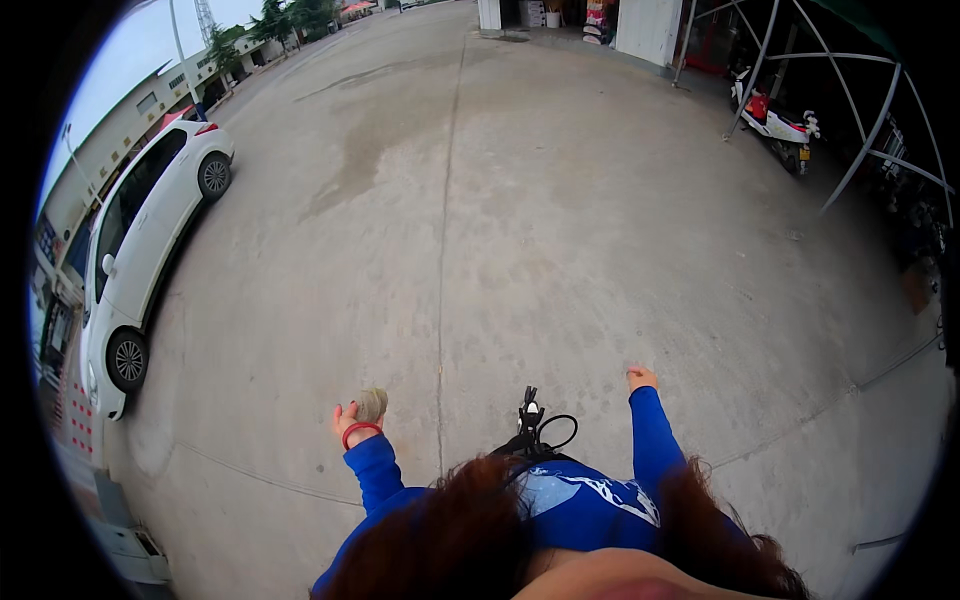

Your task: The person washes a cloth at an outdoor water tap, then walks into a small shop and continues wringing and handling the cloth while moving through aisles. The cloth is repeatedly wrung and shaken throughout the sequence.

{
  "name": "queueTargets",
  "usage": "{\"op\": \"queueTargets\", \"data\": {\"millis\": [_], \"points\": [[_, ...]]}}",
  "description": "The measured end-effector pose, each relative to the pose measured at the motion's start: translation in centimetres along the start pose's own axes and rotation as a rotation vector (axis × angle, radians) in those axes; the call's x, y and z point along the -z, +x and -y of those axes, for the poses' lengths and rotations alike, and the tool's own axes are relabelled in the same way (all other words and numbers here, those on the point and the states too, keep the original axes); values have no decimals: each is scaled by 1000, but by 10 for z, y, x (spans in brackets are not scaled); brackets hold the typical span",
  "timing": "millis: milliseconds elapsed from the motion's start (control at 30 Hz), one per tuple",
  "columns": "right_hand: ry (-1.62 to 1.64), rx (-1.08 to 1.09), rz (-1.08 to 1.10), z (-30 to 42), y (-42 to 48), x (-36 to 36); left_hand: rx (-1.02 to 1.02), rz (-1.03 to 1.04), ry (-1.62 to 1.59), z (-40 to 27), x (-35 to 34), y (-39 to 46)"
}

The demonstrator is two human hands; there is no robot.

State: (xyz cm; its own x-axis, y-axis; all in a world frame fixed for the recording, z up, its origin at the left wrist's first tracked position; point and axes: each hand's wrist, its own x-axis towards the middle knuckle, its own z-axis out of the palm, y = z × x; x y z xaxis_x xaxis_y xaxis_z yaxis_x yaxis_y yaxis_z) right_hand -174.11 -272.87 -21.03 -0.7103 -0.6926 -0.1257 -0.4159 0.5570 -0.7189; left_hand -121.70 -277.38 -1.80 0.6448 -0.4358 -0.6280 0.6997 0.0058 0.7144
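Note:
My left hand, with a red band at the wrist, holds a rounded, pale greyish-brown object whose kind I cannot tell. My right hand is held out low on the right, away from the left one; its fingers look curled, and whether anything is in them is too small to tell. Between the hands, at my front, a black cable makes a loop beside a black and white fitting. Both sleeves are blue.
Concrete ground spreads ahead, with a joint line running forward. A white car stands on the left. Towards the right are a metal pipe frame and a parked scooter. An open doorway lies far ahead.

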Motion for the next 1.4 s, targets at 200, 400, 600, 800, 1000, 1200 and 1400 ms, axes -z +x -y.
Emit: {"op": "queueTargets", "data": {"millis": [200, 400, 600, 800, 1000, 1200, 1400], "points": [[-913, -244, 728, -116, 59, 11, 169, 261, 108, 81, -220, 26], [-671, -735, 602, -87, 170, 33, 221, 452, 153, 170, -452, 11], [-668, -702, 645, -35, 377, -17, 374, 216, 261, 247, -629, 63], [-735, -237, 502, 103, 693, -116, 170, 297, 176, 276, -828, 47], [-89, -110, -14, 301, 951, -131, 228, 249, 103, 361, -1009, 124], [-576, -432, 477, 240, 1010, -142, 364, 284, 225, 465, -1239, 151], [-514, -956, 542, 232, 1040, -104, 349, 530, 173, 542, -1502, 108]]}}
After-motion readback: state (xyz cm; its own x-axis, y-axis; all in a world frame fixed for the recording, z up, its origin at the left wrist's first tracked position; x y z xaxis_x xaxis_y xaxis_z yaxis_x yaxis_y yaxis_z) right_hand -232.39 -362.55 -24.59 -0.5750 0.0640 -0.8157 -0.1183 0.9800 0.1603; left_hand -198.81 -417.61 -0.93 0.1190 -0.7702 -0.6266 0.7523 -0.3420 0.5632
